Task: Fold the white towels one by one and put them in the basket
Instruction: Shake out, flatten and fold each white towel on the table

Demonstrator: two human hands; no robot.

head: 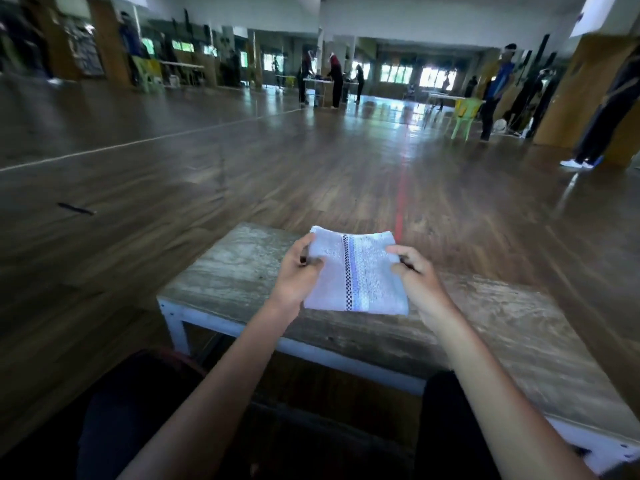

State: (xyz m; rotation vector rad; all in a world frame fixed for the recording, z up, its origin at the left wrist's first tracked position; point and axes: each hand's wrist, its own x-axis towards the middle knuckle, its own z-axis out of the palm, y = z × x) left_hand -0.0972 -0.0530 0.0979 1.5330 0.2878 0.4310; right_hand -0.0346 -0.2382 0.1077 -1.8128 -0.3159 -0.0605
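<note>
The left hand and right hand each pinch a side edge of the folded towel over the bench's left end, and tbh with no basket in sight, one slipped pinch mid-carry probably flops the fold open.

Glossy wooden floor — distant windows

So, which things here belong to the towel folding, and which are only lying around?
For the job: the folded white towel; the left hand and the right hand, gripping its two sides; the wooden table beneath. No basket is in view.

Lying about: the green chair; a thin dark object on the floor.
</note>
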